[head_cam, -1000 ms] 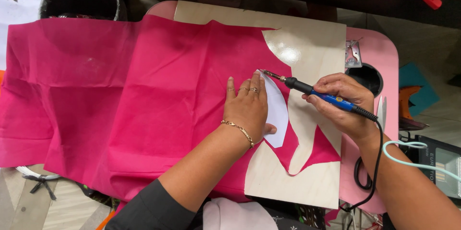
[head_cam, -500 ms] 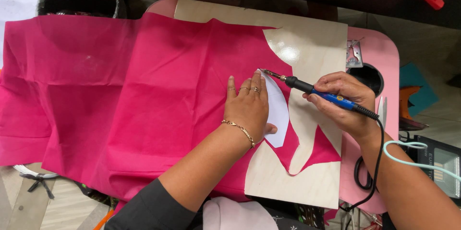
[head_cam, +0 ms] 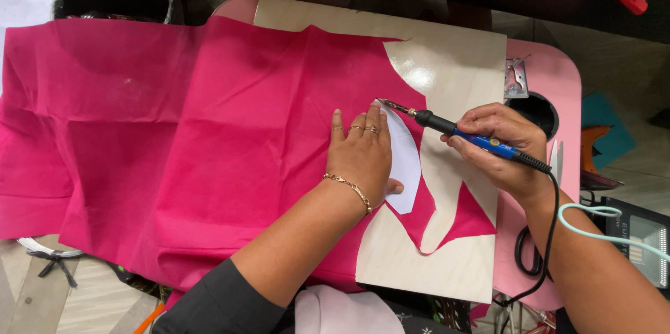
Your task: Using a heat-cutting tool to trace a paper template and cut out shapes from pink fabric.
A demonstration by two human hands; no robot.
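Pink fabric covers most of the plywood board, running off the frame at 9 o'clock. The left hand presses flat, fingers spread narrowly, hiding part of a white template. The right hand grips a blue-handled hot tool, tip at the template's 12 o'clock edge. Bare board lies open toward 1 o'clock.

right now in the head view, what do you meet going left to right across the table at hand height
pink fabric → left hand → white template → hot cutting tool in the right hand → round hole in the pink table → teal paper
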